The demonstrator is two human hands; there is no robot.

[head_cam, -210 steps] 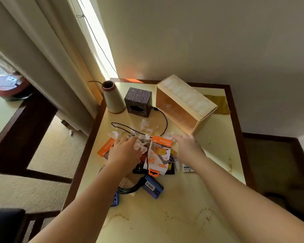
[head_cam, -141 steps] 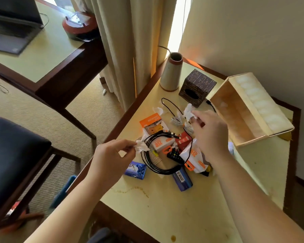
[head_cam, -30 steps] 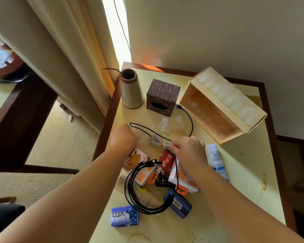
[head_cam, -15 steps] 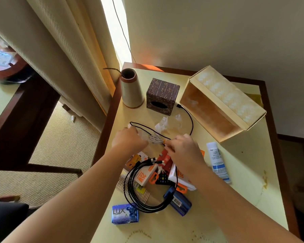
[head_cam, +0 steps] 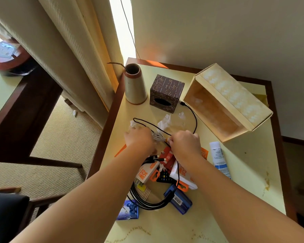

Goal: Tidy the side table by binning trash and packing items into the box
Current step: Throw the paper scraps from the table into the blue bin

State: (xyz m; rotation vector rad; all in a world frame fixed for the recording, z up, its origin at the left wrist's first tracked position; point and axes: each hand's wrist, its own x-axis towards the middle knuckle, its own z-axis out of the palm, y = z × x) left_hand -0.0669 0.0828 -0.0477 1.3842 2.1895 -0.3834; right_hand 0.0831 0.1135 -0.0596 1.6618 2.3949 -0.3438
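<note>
Fingers of the left hand [head_cam: 140, 139] and right hand [head_cam: 185, 144] curl, both pinching the white cable [head_cam: 158, 136].

Fingertips of both hands hidden; left hand [head_cam: 139, 140] maybe gripping white cable [head_cam: 158, 136]; pack print unreadable.

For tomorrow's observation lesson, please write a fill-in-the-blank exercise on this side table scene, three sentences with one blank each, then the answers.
1. The light wooden box lies tipped on its ____, its opening facing the clutter.
2. The dark carved cube stands between the box and the tall ____.
3. The left hand and right hand meet over a small coiled ____ cable, while a black cable lies looped nearer the camera.

Answers: side; vase; white
</note>
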